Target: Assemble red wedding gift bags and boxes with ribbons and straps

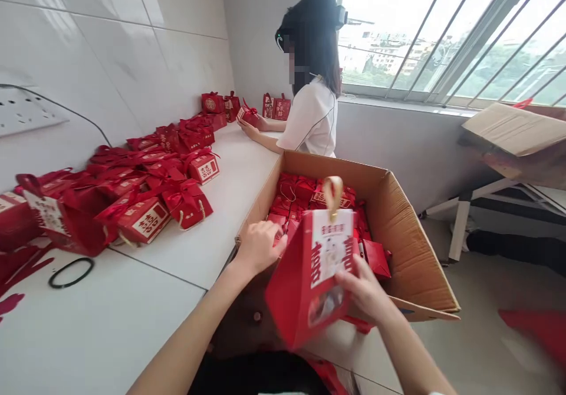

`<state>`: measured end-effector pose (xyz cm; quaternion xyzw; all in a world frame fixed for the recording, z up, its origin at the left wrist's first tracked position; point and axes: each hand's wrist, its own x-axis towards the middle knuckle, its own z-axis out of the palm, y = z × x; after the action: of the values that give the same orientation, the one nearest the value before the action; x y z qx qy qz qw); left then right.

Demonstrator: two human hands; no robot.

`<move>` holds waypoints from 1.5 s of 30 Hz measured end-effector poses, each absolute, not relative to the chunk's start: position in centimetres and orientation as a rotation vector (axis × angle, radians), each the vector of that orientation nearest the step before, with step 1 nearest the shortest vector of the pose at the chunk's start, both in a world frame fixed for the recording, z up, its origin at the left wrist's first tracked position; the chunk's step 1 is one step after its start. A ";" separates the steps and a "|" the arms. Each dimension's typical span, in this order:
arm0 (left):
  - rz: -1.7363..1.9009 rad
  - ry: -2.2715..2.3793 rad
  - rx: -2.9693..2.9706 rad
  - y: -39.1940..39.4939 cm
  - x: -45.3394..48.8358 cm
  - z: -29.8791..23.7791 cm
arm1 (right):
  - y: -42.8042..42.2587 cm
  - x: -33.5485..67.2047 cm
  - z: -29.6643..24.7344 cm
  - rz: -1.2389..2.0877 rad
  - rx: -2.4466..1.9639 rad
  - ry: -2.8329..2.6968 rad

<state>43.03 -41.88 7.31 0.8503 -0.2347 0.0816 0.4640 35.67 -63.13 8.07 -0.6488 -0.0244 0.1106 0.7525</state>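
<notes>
My right hand (366, 289) is closed on the right side of a red gift box (289, 283). The box has slanted sides, a white printed panel with red characters, a small clear window and a gold ribbon loop on top; it is slightly blurred. Just left of it hovers my left hand (260, 246), fingers loosely bent and apart, with nothing visible in them. Behind the gift box stands an open cardboard carton (415, 247), holding several red boxes (297, 187). Part of its contents is hidden by the held box and my hands.
Many red ribboned boxes (144, 221) crowd the white table (168, 306) along the wall. A black loop (71, 272) lies nearer. Beyond the carton, a person in a white shirt (309, 118) holds a red box (250, 114). Another carton (515, 127) is at right.
</notes>
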 end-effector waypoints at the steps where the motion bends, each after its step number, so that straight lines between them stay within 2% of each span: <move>1: 0.224 -0.587 2.170 -41.7 43.0 6.6 | -65.1 36.3 8.4 0.115 -1.525 0.014; 3: 0.315 -0.643 2.352 -41.3 42.6 5.0 | -68.9 37.7 9.1 -0.147 -1.732 0.149; 6: 0.695 -0.738 2.558 -41.2 42.0 2.9 | -73.7 39.5 9.8 -0.442 -2.027 0.388; 9: 0.993 -0.766 2.503 -41.4 41.9 1.8 | -76.5 41.1 9.5 -0.548 -2.299 0.602; 13: 1.059 -0.772 2.472 -41.3 42.2 1.4 | -76.6 43.9 8.1 -0.367 -2.301 0.504; 19: 1.077 -0.772 2.469 -41.3 42.1 1.3 | -70.4 49.5 5.9 0.093 -1.952 0.006; 28: 1.065 -0.753 2.460 -41.4 42.0 1.0 | -61.0 56.2 2.5 0.393 -1.828 -0.504; 36: 1.039 -0.727 2.480 -41.5 41.8 0.6 | -55.6 56.4 -2.9 0.298 -1.975 -0.449; 45: 1.027 -0.704 2.456 -41.6 41.8 0.1 | -54.0 53.1 -3.9 0.090 -2.145 -0.482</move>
<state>41.81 -41.64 0.09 0.8752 -0.2509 0.3660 0.1925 53.07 -54.03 -3.88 -0.8690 -0.1951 0.0367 0.4533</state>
